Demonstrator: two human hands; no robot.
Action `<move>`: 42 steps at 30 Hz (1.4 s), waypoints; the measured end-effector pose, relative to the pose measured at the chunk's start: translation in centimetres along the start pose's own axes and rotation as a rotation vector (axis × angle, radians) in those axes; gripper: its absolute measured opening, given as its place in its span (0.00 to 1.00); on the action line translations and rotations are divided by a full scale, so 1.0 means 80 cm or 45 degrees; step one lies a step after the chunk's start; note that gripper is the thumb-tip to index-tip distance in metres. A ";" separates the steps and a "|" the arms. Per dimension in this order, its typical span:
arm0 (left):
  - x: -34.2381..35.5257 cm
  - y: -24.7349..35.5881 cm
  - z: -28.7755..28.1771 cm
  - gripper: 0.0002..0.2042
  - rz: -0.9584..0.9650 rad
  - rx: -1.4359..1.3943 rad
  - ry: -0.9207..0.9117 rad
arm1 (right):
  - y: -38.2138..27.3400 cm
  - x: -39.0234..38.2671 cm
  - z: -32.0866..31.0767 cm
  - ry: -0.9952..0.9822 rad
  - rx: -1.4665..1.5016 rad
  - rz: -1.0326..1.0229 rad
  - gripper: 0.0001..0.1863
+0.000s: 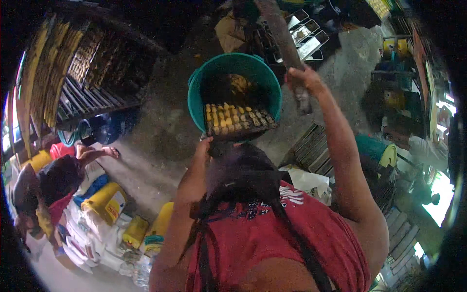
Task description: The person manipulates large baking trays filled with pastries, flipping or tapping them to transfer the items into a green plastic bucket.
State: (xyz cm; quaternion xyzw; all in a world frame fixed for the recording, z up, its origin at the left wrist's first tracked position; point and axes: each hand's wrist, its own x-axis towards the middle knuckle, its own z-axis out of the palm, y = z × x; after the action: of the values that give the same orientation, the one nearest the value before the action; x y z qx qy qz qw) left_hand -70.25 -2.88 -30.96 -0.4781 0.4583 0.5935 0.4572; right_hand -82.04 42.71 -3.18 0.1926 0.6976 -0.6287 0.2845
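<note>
My left hand (205, 144) is closed on the near left corner of a dark baking tray (250, 132). Rows of small golden baked pieces (227, 116) fill the tray, paler and greyer toward its right. It lies over the near part of a large green tub (195, 104), whose far inside holds a brownish heap (239, 85) in shadow. Off to the right, my right hand (306, 81) grips a long wooden stick (281, 34) near its lower end. The stick slants up and away, slightly blurred, apart from the tray.
Metal tins (307, 41) stand beyond the tub. Stacked dark slats (314, 153) and a green roll (377, 150) lie at right. Yellow jerrycans (108, 203) and white sacks sit at left, near another person's bare foot (110, 152). A wooden rack (97, 102) rises far left.
</note>
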 end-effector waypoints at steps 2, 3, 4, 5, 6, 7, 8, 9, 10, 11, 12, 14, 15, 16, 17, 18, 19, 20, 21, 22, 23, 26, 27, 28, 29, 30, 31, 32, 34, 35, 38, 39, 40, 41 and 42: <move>-0.025 0.014 0.013 0.13 -0.024 0.122 0.059 | 0.093 0.019 0.003 -0.239 -0.317 0.193 0.15; -0.054 0.025 0.032 0.21 -0.024 0.198 0.074 | 0.118 0.025 -0.002 -0.323 -0.506 0.341 0.17; -0.063 0.028 0.036 0.25 -0.018 0.231 0.084 | 0.136 0.028 -0.004 -0.441 -0.707 0.466 0.19; -0.070 0.028 0.039 0.29 -0.014 0.256 0.094 | 0.138 0.029 -0.004 -0.610 -0.645 0.580 0.19; -0.063 0.026 0.034 0.30 0.016 0.186 -0.023 | 0.138 0.029 -0.004 -0.768 -0.574 0.689 0.20; -0.050 0.017 0.028 0.30 0.044 0.096 -0.138 | 0.112 0.030 -0.012 -0.616 -0.506 0.515 0.20; -0.023 0.005 0.014 0.30 0.050 0.068 -0.129 | 0.049 0.021 0.002 -0.400 -0.607 0.290 0.19; 0.011 -0.013 -0.008 0.22 0.006 0.074 0.018 | -0.008 0.005 0.017 -0.178 -0.690 0.066 0.18; 0.032 -0.023 -0.015 0.19 -0.014 0.083 0.088 | -0.025 0.000 0.012 -0.183 -0.691 0.067 0.18; 0.050 -0.033 -0.024 0.15 -0.034 0.089 0.160 | -0.041 0.000 0.005 -0.075 -0.299 0.011 0.16; 0.060 -0.040 -0.027 0.16 -0.037 0.109 0.200 | -0.048 0.004 0.001 0.024 0.091 -0.042 0.15; 0.049 -0.031 -0.015 0.17 -0.033 0.144 0.230 | -0.006 0.014 0.006 -0.002 0.247 -0.029 0.15; 0.016 -0.016 0.005 0.23 -0.040 0.052 -0.006 | 0.035 0.020 0.007 -0.007 0.418 -0.011 0.16; -0.014 -0.005 0.019 0.30 -0.054 -0.043 -0.235 | 0.082 0.025 0.010 -0.128 0.051 0.169 0.17; -0.026 0.002 0.023 0.30 -0.049 -0.036 -0.237 | 0.116 0.030 0.015 -0.262 -0.331 0.339 0.19; -0.033 0.008 0.028 0.30 -0.076 0.113 -0.115 | 0.137 0.033 0.019 -0.651 -0.883 0.462 0.21; -0.037 0.010 0.031 0.29 -0.102 0.253 0.011 | 0.151 0.037 0.022 -1.044 -1.443 0.572 0.25; -0.041 0.009 0.032 0.29 -0.098 0.257 0.015 | 0.172 0.040 0.013 -1.042 -1.440 0.565 0.25; -0.041 -0.002 0.034 0.29 0.016 0.157 -0.028 | 0.194 0.038 -0.006 -0.737 -0.477 0.450 0.27; -0.035 -0.009 0.034 0.29 0.143 0.042 -0.068 | 0.176 0.038 -0.007 -0.539 -0.018 0.392 0.28; -0.031 -0.012 0.031 0.29 0.157 0.027 -0.067 | 0.155 0.044 -0.008 -0.405 0.432 0.283 0.30; -0.029 -0.012 0.033 0.19 0.082 -0.003 -0.096 | 0.024 0.026 0.048 0.118 -0.310 -0.019 0.30; -0.054 -0.001 0.048 0.18 0.106 0.096 0.009 | 0.033 0.025 0.050 0.262 -0.080 -0.046 0.29; -0.073 0.006 0.055 0.18 0.143 0.179 0.119 | 0.034 0.022 0.055 0.391 0.141 -0.087 0.28; -0.057 0.002 0.041 0.18 0.134 0.180 0.123 | 0.052 0.023 0.065 0.232 0.125 -0.049 0.26; -0.031 -0.003 0.013 0.18 0.153 0.149 -0.020 | 0.086 0.031 0.058 0.226 0.127 -0.052 0.26; -0.025 -0.003 0.017 0.19 0.157 0.144 -0.106 | 0.144 0.046 0.029 -0.156 -0.351 0.397 0.25; -0.018 -0.008 0.013 0.19 0.157 0.113 -0.170 | 0.131 0.049 0.037 -0.462 -0.816 0.538 0.23; -0.059 0.006 0.040 0.26 0.084 0.215 0.038 | 0.121 0.043 0.051 -0.846 -1.258 0.587 0.22; -0.085 0.018 0.054 0.29 0.061 0.253 0.106 | 0.119 0.035 0.057 -0.538 -1.092 0.325 0.22; -0.130 0.033 0.082 0.29 0.038 0.326 0.073 | 0.047 0.006 0.068 -0.443 -0.966 0.370 0.27; -0.134 0.039 0.091 0.27 0.047 0.455 0.157 | 0.042 0.004 0.068 -0.533 -0.974 0.534 0.29; -0.119 0.037 0.086 0.26 0.060 0.512 0.203 | 0.032 0.006 0.065 -0.631 -0.995 0.679 0.31; -0.111 0.028 0.076 0.25 0.053 0.587 0.252 | 0.037 0.021 0.058 -0.508 -1.107 0.396 0.36; -0.073 0.015 0.042 0.26 0.059 0.415 0.023 | 0.025 0.032 0.059 -0.395 -1.230 0.080 0.41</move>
State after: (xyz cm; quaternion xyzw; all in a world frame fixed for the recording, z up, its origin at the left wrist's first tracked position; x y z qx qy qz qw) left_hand -71.20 -0.36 -24.63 -0.3923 0.5634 0.5173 0.5109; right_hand -81.99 38.10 -6.58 -0.0356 0.8521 -0.2465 0.4603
